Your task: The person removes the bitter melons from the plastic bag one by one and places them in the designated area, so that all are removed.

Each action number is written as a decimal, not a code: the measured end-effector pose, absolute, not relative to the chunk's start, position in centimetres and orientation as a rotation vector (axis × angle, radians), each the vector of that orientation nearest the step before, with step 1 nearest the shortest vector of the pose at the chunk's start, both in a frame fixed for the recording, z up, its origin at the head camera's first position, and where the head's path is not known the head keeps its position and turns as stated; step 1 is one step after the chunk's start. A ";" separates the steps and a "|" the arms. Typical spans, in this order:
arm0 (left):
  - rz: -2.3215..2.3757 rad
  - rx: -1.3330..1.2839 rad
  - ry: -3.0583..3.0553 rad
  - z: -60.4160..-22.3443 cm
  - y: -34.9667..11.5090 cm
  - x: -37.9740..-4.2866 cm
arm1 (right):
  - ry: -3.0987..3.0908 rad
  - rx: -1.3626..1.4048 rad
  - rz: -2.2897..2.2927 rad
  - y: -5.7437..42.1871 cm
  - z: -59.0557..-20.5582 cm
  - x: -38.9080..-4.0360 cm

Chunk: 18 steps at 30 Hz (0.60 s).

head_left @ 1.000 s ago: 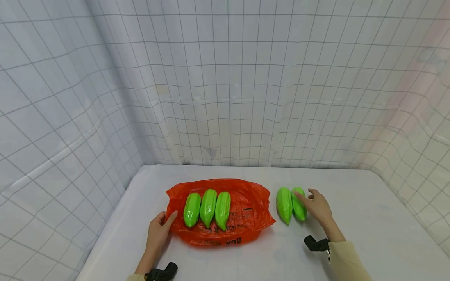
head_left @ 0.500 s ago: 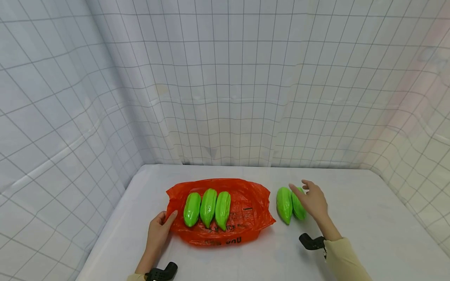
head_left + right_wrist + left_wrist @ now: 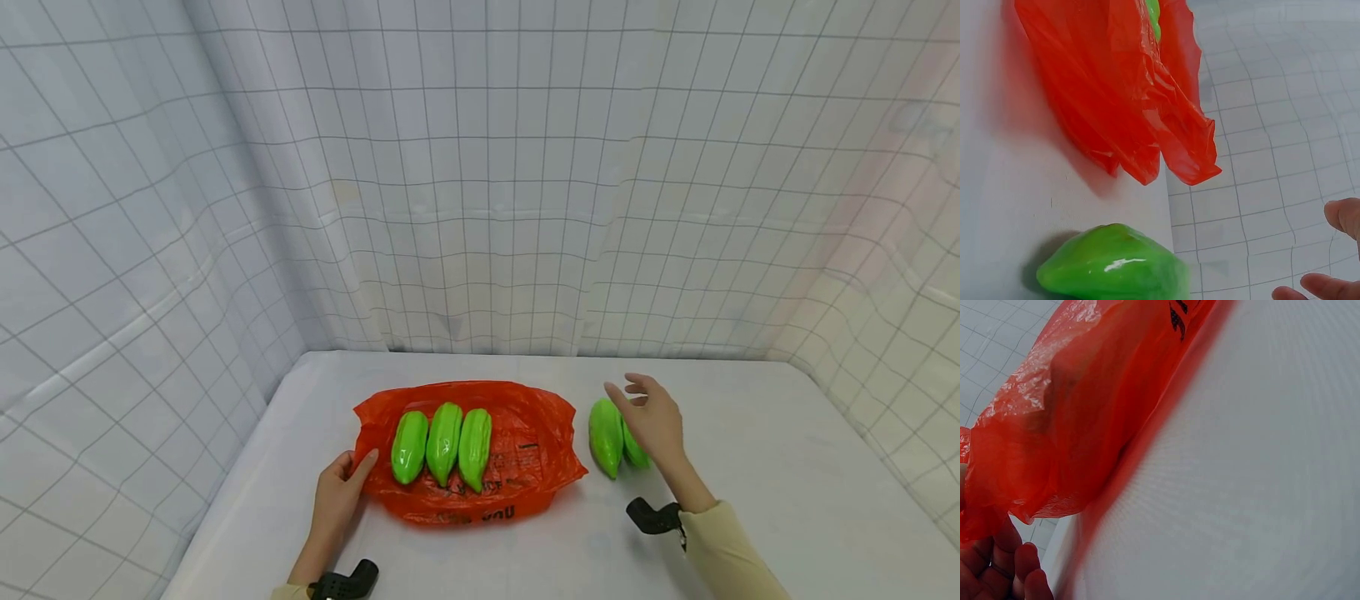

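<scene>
A red plastic bag (image 3: 525, 467) with black print lies spread on the table. Three glossy green vegetables, long and ridged like bitter melons, rest side by side on it; the middle one (image 3: 445, 446) is slightly higher. My left hand (image 3: 337, 496) pinches the bag's left edge between thumb and fingers, also visible in the left wrist view on the red film (image 3: 1066, 425). Right of the bag lie two more green vegetables, the nearer-left one (image 3: 605, 437) in full sight, the other (image 3: 634, 450) partly covered. Over them hovers my right hand (image 3: 654, 421), fingers spread, holding nothing.
The white table (image 3: 525, 567) ends at a gridded white curtain (image 3: 480, 208) behind and on both sides. A black wrist camera mount (image 3: 652, 517) sits on my right wrist, another (image 3: 345, 581) on my left.
My right hand has shifted left and away from me, from beside the right vegetable to over the pair. The left hand, bag and vegetables stay put.
</scene>
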<state>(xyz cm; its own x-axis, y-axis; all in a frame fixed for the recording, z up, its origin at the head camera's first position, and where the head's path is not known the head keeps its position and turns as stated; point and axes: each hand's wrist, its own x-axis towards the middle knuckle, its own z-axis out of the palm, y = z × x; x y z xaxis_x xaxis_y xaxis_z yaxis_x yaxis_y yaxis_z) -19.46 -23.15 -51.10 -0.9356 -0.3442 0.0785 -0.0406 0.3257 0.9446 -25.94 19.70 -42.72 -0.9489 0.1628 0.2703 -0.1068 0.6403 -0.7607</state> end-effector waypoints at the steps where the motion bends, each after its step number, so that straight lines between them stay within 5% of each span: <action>1: -1.651 0.349 -2.329 -51.1 -23.2 -19.5 | -2.530 -0.031 1.219 19.5 -42.7 -26.0; 18: -1.657 0.356 -2.336 -51.1 -23.2 -19.4 | -2.488 0.105 1.367 16.6 -41.5 -25.6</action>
<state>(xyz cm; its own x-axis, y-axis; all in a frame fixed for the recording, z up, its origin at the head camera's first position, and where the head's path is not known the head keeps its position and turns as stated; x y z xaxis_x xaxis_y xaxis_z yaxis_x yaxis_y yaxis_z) -19.43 -23.15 -51.11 -0.9377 -0.3414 0.0650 -0.0515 0.3214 0.9456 -25.64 16.60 -41.53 -0.9523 0.0796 0.2947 -0.2060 0.5447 -0.8129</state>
